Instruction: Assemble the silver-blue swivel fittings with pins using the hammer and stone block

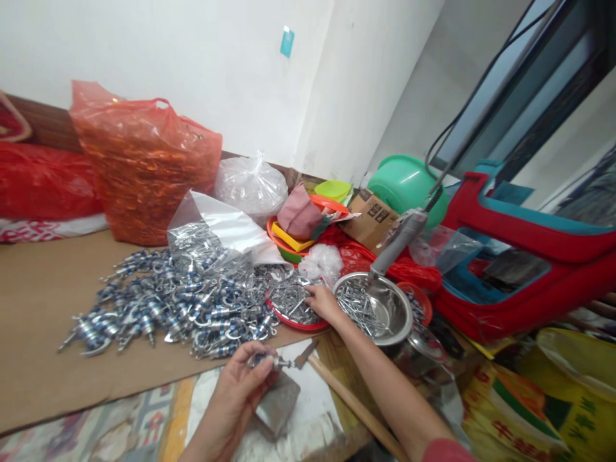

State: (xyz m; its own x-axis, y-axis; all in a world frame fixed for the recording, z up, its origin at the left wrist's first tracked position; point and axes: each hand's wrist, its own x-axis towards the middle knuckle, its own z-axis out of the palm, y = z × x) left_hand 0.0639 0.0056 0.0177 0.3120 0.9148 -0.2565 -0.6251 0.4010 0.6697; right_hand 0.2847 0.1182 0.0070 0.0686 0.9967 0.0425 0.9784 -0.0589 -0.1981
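My left hand [243, 382] pinches a small silver metal fitting with blue bands [276, 361] between thumb and fingers. It is held just above a grey metal block [279, 401] on a white sheet [312, 401]. My right hand [322, 303] is stretched forward over a red round tray [294, 323] filled with small silver metal pieces [291, 301]. Its fingertips are closed together at the pieces; what lies between them is too small to make out. A wooden handle [353, 398] lies under my right forearm, beside a flat dark metal piece [307, 353].
Left on the cardboard [43, 314] spreads a heap of similar blue-banded fittings [178, 301]. A metal pan [402, 298] of silver pins stands right of the tray. Behind are an orange bag [149, 173], plastic bowls and a carton [373, 218]. A red chair [529, 237] is at right.
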